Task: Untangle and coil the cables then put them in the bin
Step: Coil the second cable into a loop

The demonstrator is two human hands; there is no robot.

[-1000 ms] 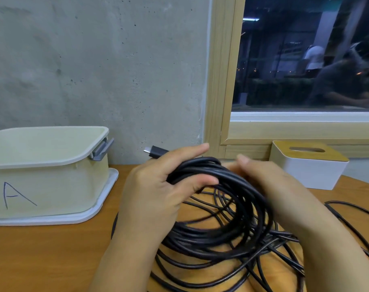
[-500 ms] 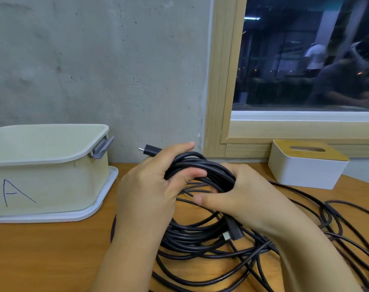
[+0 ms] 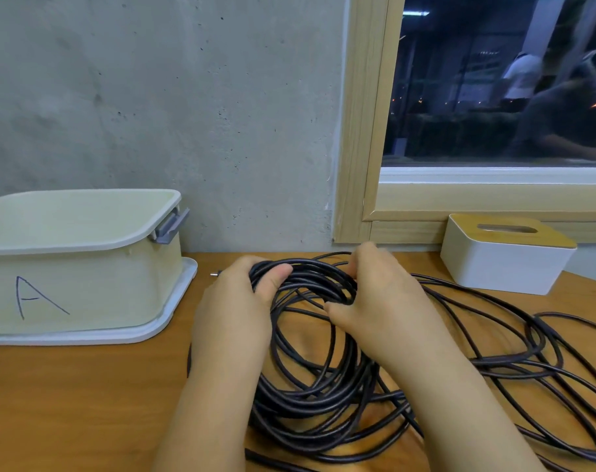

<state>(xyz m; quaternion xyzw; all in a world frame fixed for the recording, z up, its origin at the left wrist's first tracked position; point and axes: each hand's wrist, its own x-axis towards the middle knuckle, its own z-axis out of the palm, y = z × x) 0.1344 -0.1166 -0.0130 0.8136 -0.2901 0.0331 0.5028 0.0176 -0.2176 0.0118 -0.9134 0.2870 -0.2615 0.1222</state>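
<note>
A: Half a second ago the right hand (image 3: 378, 311) was wrapped over the front of the bundle with a connector hanging under it. Now it has slid to the far right side of the loops, and both hands have sunk closer to the table (image 3: 78, 396). The plug is out of sight.

B: What is each hand doing?

A: The left hand (image 3: 235, 311) grips the top left of the coil (image 3: 310, 376), thumb pressed over the strands and fingers curled behind. I'd say it acts as the anchor, keeping the finished turns stacked. The right hand pinches strands at the top right, thumb inside the ring, probably feeding the next turn on.

B: And the rest of the cable?

A: The loose cable (image 3: 514, 338) sprawls in wide loops toward the table's right edge, so the coiling looks perhaps half done. A small metal tip (image 3: 215, 274) pokes out just left of the left hand.

B: Where's the bin?

A: The cream bin (image 3: 85, 284), marked with a letter A, stands on its white lid (image 3: 174, 318) at the back left of the table, against the wall. Open and near the left hand, so the drop should be short.

B: The room?

A: A bare concrete wall (image 3: 187, 114), and a wood-framed window (image 3: 361, 131) that is dark outside with reflections in the glass. A white tissue box (image 3: 504, 264) with a wooden top sits at the back right, clear of the hands.
</note>
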